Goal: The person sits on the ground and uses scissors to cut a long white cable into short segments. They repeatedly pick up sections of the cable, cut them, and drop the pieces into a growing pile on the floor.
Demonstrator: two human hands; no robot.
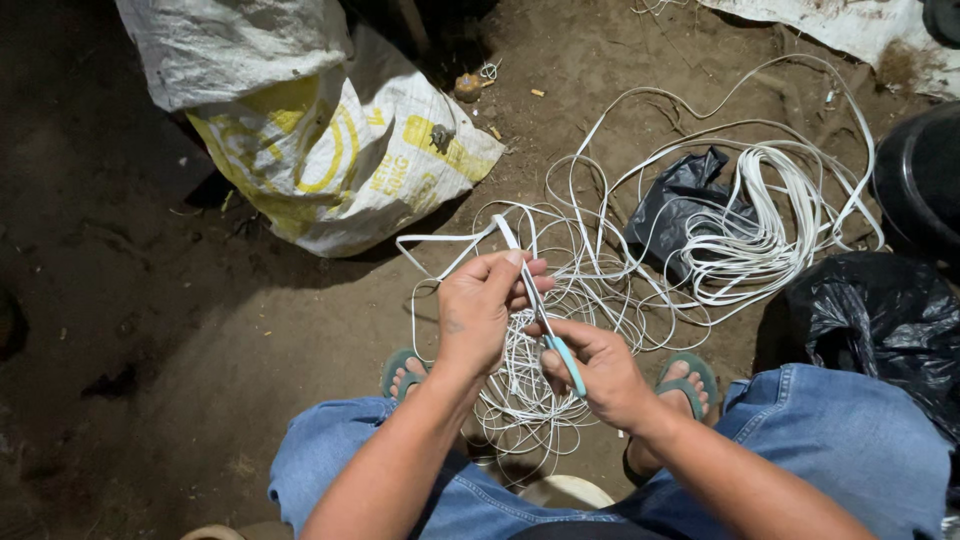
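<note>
Left hand [480,305] pinches white strip [505,233]; cord tangle [700,240], sack [330,150] lie beyond.

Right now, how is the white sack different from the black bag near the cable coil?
The white sack is pale woven material with yellow print; the black bag is plain and glossy. The sack looks far larger. Nothing covers the sack, while the cable coil lies partly over the bag. Both lie crumpled on the dirt ground.
</note>
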